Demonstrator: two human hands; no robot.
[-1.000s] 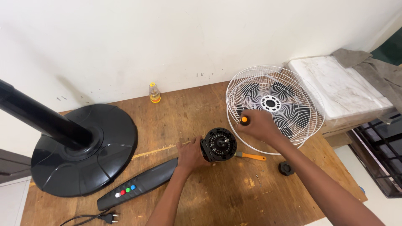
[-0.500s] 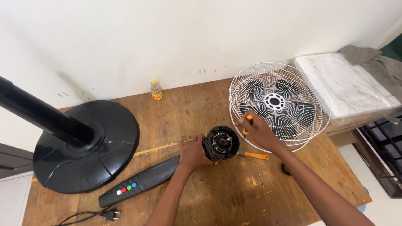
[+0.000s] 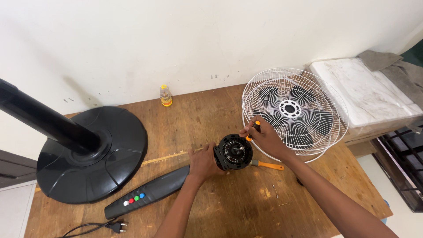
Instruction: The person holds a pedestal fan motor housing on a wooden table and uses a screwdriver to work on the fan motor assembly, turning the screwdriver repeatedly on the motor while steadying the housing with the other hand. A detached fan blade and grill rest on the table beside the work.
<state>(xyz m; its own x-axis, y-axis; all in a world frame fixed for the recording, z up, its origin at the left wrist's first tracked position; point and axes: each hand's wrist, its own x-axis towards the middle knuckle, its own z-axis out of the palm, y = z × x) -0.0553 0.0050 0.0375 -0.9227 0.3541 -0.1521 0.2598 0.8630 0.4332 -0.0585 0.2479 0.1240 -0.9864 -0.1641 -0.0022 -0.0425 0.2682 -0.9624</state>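
Note:
A black round fan motor housing [image 3: 233, 152] sits on the wooden table [image 3: 220, 207]. My left hand [image 3: 203, 163] grips its left side and holds it steady. My right hand [image 3: 264, 137] holds an orange-and-black screwdriver [image 3: 253, 130], tip down at the housing's upper right edge. A long black control arm with coloured buttons [image 3: 147, 197] extends left from the motor. A second orange-handled tool [image 3: 269, 165] lies just right of the housing.
White wire fan grilles [image 3: 294, 110] lie stacked at the right. The black round fan base and pole [image 3: 90, 152] stand at the left. A small yellow bottle [image 3: 165, 96] is by the wall, a power plug [image 3: 115, 227] at the front, a white wrapped box [image 3: 365, 94] beside the table.
My right hand with the screwdriver has moved from over the grilles down and left to the motor housing's edge. The left hand has stayed on the housing.

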